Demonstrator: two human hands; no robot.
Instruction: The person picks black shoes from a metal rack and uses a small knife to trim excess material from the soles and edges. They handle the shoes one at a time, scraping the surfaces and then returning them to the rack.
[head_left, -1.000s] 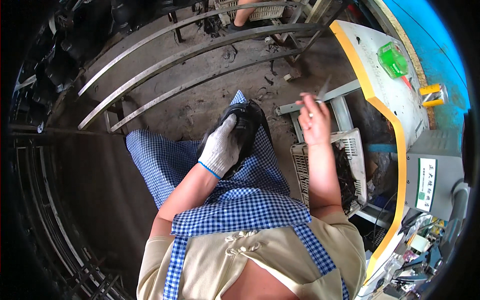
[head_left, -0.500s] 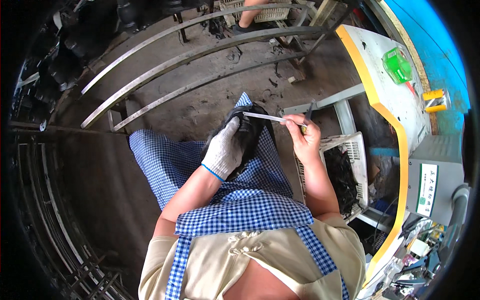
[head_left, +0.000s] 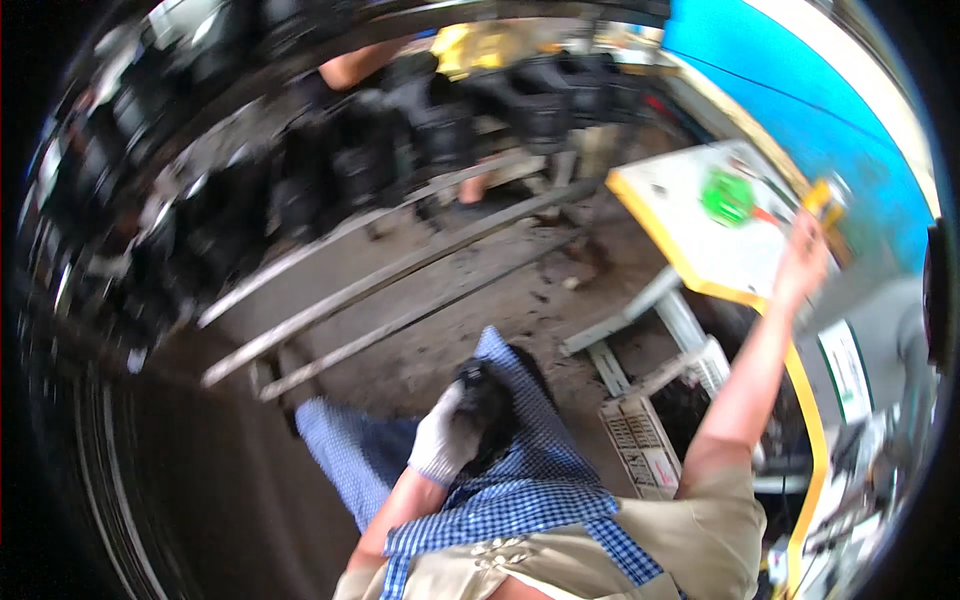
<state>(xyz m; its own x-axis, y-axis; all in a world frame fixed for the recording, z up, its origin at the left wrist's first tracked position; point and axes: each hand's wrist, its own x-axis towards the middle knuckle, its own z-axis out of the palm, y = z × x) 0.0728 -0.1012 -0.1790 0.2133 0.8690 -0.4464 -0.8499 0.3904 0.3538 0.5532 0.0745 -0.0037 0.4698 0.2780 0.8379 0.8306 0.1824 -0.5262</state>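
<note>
My left hand (head_left: pixel 440 440), in a white knit glove, is closed around a dark, shiny thing that looks like a black shoe (head_left: pixel 487 415). It rests over my lap on the blue checked apron (head_left: pixel 545 455). My bare right hand (head_left: pixel 803 258) reaches far out to the right, above the edge of the white worktable (head_left: pixel 690 185). Its fingers are at a yellow and clear cup-like container (head_left: pixel 826 197). Motion blur smears those fingers, so whether they hold anything does not show. A green bottle (head_left: pixel 727 197) lies left of that hand.
Black shoes (head_left: pixel 440 125) line a rack ahead, above metal rails (head_left: pixel 400 285). A pale plastic crate (head_left: pixel 640 445) with black scraps stands beside my right leg. The table's yellow edge (head_left: pixel 815 440) curves down past a grey machine (head_left: pixel 880 340). Another person's arm (head_left: pixel 360 65) shows behind the rack.
My right hand has gone from the dark shoe, where it held a thin pale tool, out to the yellow container. My left hand keeps its grip. The view has tilted up.
</note>
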